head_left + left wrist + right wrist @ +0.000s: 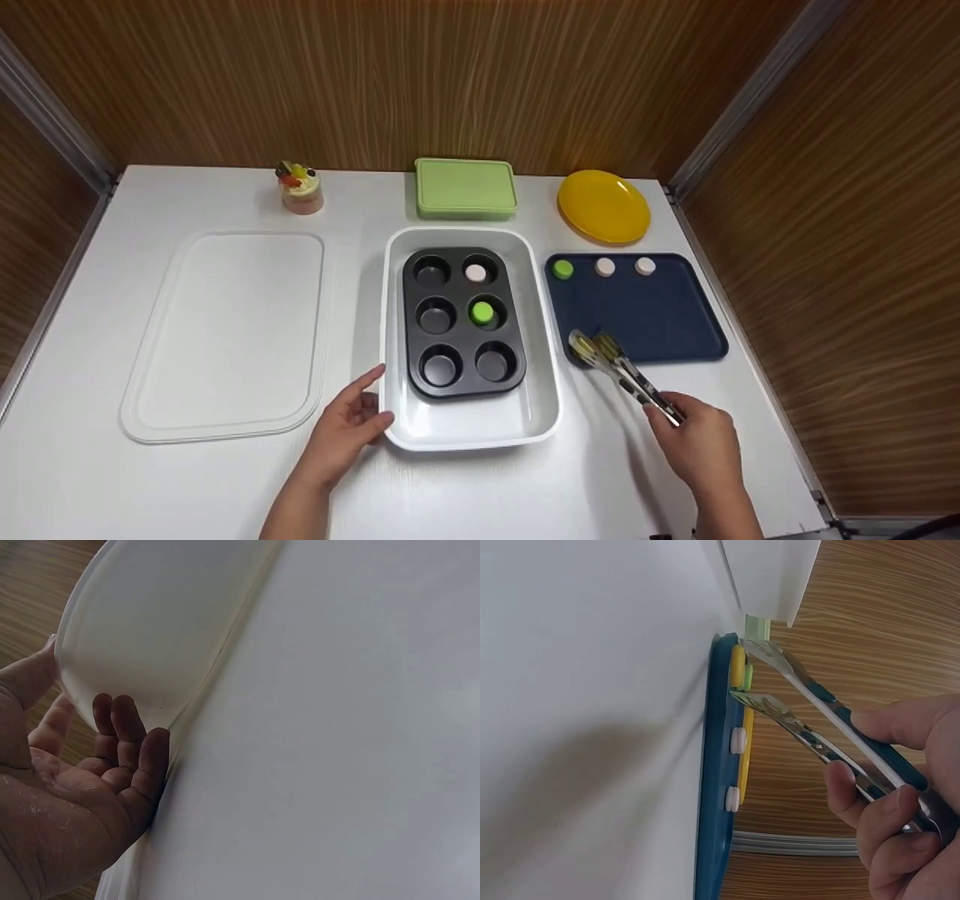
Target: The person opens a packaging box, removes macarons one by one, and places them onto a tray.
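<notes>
My left hand (341, 427) touches the left rim of a deep white tub (551, 390), thumb and index finger spread along it; in the left wrist view the other fingers bend loosely by its outer wall. Inside the tub lies a dark muffin tin (466, 375), with a pink macaron (475, 273) and a green macaron (482, 313) in its right-hand cups. My right hand (701, 442) grips metal tongs (634, 382), tips apart over the front left of a navy tray (667, 322). A yellow rounded piece (737, 665) shows near the tips, largely hidden in the head view.
Along the tray's back edge sit a green macaron (563, 269) and two pale pink ones (604, 267). Behind stand a yellow plate (604, 206), a green lidded box (465, 187) and a dessert cup (302, 196). A white lid (232, 330) lies left. Wooden panels surround the table.
</notes>
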A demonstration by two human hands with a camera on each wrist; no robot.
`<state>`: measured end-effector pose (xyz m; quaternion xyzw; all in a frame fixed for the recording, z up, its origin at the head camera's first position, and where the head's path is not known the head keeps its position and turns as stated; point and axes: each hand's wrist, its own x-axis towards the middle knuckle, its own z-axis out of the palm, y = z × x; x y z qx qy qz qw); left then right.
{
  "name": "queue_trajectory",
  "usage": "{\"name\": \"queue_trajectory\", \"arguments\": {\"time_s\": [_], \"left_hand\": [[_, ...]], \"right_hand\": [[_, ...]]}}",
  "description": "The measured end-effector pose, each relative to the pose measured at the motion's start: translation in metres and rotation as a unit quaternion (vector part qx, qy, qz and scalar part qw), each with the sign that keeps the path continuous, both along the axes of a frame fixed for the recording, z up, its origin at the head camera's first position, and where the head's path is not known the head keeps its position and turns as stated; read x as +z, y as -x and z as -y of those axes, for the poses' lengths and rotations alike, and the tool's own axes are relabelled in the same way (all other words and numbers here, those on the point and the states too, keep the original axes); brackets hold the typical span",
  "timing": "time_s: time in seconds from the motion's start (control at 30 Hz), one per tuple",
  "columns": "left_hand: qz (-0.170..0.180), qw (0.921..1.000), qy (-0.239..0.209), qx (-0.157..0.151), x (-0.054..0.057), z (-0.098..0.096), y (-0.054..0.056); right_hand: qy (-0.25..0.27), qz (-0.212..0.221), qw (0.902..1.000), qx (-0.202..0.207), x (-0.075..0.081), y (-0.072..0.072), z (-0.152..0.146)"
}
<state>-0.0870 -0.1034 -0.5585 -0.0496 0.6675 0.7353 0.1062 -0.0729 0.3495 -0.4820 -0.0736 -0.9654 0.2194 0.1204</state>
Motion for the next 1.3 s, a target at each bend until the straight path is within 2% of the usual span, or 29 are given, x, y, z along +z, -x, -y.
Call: {"name": "queue_trajectory", "arguments": {"time_s": [0.33,0.57,0.67,0.97,1.3], "left_hand": [[0.001,1.0,0.0,-0.002,0.0,0.001,0.001],[0.001,1.0,-0.002,0.002,-0.001,0.001,0.001],[0.001,1.0,-0.003,0.002,-0.001,0.0,0.0],[-0.001,1.0,-0.004,0.001,-0.001,0.001,0.0],[-0.003,1.0,0.002,0.009,-0.001,-0.001,-0.002]], "right_hand": [[0.015,-0.095,0.9954,-0.003,0.006,0.002,0.007],[0.032,-0.154,0.9872,0.029,0.008,0.013,0.021],[0.031,-0.165,0.9847,0.046,0.012,0.019,0.029],[0.036,-0.161,0.9827,0.085,0.021,0.033,0.049],[0.057,-0.125,0.9848,0.106,0.02,0.049,0.064]]}}
